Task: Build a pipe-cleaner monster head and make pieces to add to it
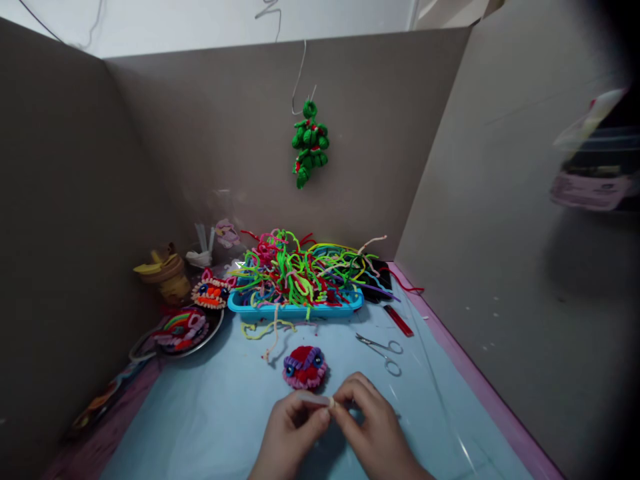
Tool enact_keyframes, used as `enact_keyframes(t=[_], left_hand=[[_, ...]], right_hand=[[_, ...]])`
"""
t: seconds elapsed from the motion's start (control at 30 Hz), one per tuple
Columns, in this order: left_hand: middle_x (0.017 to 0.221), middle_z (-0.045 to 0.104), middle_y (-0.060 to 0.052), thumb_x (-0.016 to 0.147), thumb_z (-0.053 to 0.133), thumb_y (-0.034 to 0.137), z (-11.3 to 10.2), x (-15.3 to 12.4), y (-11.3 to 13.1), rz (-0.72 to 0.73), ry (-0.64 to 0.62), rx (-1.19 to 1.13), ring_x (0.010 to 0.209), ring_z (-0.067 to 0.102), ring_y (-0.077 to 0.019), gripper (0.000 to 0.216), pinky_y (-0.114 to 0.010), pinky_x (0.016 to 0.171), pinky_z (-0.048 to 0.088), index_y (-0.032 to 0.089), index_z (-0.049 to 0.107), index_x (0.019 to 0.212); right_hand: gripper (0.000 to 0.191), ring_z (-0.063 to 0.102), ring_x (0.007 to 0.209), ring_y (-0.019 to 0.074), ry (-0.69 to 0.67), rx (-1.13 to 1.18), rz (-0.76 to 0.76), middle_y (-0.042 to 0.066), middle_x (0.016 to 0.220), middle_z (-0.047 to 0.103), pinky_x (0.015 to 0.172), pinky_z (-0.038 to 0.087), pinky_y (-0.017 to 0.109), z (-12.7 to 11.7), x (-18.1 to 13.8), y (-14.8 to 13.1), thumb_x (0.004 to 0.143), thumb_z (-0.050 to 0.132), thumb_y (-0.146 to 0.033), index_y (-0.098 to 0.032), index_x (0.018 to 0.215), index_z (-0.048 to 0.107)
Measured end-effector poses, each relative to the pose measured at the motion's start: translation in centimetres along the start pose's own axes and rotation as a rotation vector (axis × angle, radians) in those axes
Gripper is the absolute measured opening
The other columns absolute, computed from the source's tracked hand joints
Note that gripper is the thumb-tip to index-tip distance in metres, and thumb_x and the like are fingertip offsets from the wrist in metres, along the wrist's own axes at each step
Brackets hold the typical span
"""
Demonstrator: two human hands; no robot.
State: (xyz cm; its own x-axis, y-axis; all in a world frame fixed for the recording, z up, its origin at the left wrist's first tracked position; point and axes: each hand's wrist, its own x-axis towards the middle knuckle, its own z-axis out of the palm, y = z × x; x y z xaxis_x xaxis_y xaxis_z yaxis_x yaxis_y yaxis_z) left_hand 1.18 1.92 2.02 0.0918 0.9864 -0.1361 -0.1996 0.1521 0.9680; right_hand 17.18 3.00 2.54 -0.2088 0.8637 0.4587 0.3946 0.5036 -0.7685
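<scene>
Left hand (296, 427), right hand (369, 421): fingers of both pinching translucent whitish stick (314, 399), over table (210, 413), six o'clock. From stick: red-purple pipe-cleaner ornament (305, 367) at twelve, scissors (369, 342) at two.

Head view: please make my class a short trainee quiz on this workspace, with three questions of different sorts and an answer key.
1. True or false: the scissors lie to the right of the red craft piece in the picture.
2. Multiple choice: what colour is the tray under the tangle of fuzzy strands?
A) Pink
B) Blue
C) White
3. Short answer: what do the left hand and the right hand hold between them?

Key:
1. True.
2. B.
3. A slim whitish piece; the picture is not clear enough to say exactly what it is.
</scene>
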Motion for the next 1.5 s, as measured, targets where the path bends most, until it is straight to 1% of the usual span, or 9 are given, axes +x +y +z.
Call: enact_keyframes(t=[0.13, 0.3, 0.43, 0.67, 0.83, 0.97, 1.2, 1.37, 1.5], left_hand=[[0.071, 0.071, -0.009, 0.063, 0.080, 0.048, 0.2, 0.0, 0.0, 0.008, 0.005, -0.006, 0.066, 0.060, -0.0174, 0.038, -0.028, 0.064, 0.043, 0.012, 0.074, 0.076], [0.062, 0.066, -0.005, 0.061, 0.078, 0.057, 0.5, 0.1, 0.4, -0.057, 0.026, 0.022, 0.060, 0.054, -0.0136, 0.047, -0.024, 0.061, 0.040, 0.012, 0.068, 0.068], [0.063, 0.065, -0.004, 0.060, 0.078, 0.057, 0.7, 0.1, 0.0, -0.062, 0.043, 0.033, 0.062, 0.053, -0.0135, 0.047, -0.024, 0.061, 0.040, 0.012, 0.067, 0.068], [0.055, 0.054, 0.001, 0.065, 0.075, 0.054, 0.7, -0.2, -1.5, 0.009, 0.112, 0.145, 0.054, 0.044, -0.0105, 0.043, -0.022, 0.053, 0.033, 0.012, 0.067, 0.069], [0.070, 0.062, -0.004, 0.076, 0.068, 0.042, 0.3, -0.4, 0.5, 0.195, 0.076, 0.328, 0.063, 0.054, -0.0152, 0.028, -0.024, 0.059, 0.041, 0.015, 0.069, 0.074], [0.074, 0.065, -0.005, 0.081, 0.063, 0.032, -0.2, -0.3, 1.8, 0.322, 0.074, 0.414, 0.069, 0.060, -0.0172, 0.017, -0.025, 0.063, 0.046, 0.017, 0.069, 0.076], [0.075, 0.067, -0.004, 0.082, 0.063, 0.025, 0.1, -0.1, 1.7, 0.422, 0.018, 0.481, 0.072, 0.063, -0.0168, 0.011, -0.024, 0.065, 0.048, 0.019, 0.072, 0.080], [0.075, 0.069, -0.004, 0.082, 0.064, 0.024, -0.1, -0.2, 1.8, 0.490, 0.004, 0.480, 0.071, 0.064, -0.0163, 0.009, -0.024, 0.063, 0.048, 0.021, 0.073, 0.081], [0.073, 0.069, -0.004, 0.081, 0.066, 0.026, 0.0, -0.1, 1.6, 0.455, 0.006, 0.470, 0.069, 0.064, -0.0163, 0.009, -0.023, 0.061, 0.047, 0.021, 0.074, 0.078]], right_hand=[[0.017, 0.057, 0.069, 0.0147, 0.037, -0.088, -0.120, 0.000, 0.074, 0.055, 0.062, 0.043, 0.023, 0.1, -0.3, 0.1, 0.086, 0.049, -0.007, -0.021, 0.078, 0.051], [0.020, 0.052, 0.065, 0.0155, 0.106, -0.258, -0.320, 0.001, 0.070, 0.053, 0.059, 0.039, 0.025, 0.2, -0.3, -0.1, 0.089, 0.044, -0.005, -0.021, 0.079, 0.052], [0.022, 0.049, 0.062, 0.0157, 0.130, -0.341, -0.376, 0.002, 0.066, 0.051, 0.057, 0.037, 0.026, 0.0, -0.1, -0.4, 0.090, 0.042, -0.005, -0.020, 0.076, 0.051], [0.021, 0.051, 0.061, 0.0160, 0.153, -0.354, -0.426, 0.001, 0.066, 0.053, 0.058, 0.039, 0.027, 0.0, -0.2, -0.7, 0.087, 0.044, -0.003, -0.020, 0.080, 0.053], [0.019, 0.059, 0.077, 0.0191, 0.104, -0.225, -0.286, 0.005, 0.083, 0.061, 0.069, 0.048, 0.029, 0.3, -0.3, -0.4, 0.085, 0.047, -0.005, -0.021, 0.094, 0.055], [0.028, 0.062, 0.089, 0.0200, 0.032, -0.098, -0.162, 0.007, 0.096, 0.065, 0.077, 0.050, 0.029, 0.1, -0.2, -0.3, 0.085, 0.051, -0.009, -0.021, 0.110, 0.055], [0.017, 0.062, 0.081, 0.0174, -0.140, 0.120, 0.114, 0.004, 0.084, 0.067, 0.071, 0.047, 0.026, -0.2, 0.3, -1.0, 0.090, 0.049, -0.015, -0.021, 0.090, 0.065], [0.016, 0.061, 0.079, 0.0179, -0.191, 0.230, 0.253, 0.004, 0.082, 0.066, 0.071, 0.044, 0.026, -0.3, 0.9, -1.2, 0.088, 0.052, -0.021, -0.019, 0.083, 0.067], [0.016, 0.056, 0.073, 0.0171, -0.224, 0.326, 0.374, 0.002, 0.074, 0.061, 0.067, 0.042, 0.026, -0.3, 1.0, -1.0, 0.085, 0.054, -0.025, -0.018, 0.075, 0.063]])
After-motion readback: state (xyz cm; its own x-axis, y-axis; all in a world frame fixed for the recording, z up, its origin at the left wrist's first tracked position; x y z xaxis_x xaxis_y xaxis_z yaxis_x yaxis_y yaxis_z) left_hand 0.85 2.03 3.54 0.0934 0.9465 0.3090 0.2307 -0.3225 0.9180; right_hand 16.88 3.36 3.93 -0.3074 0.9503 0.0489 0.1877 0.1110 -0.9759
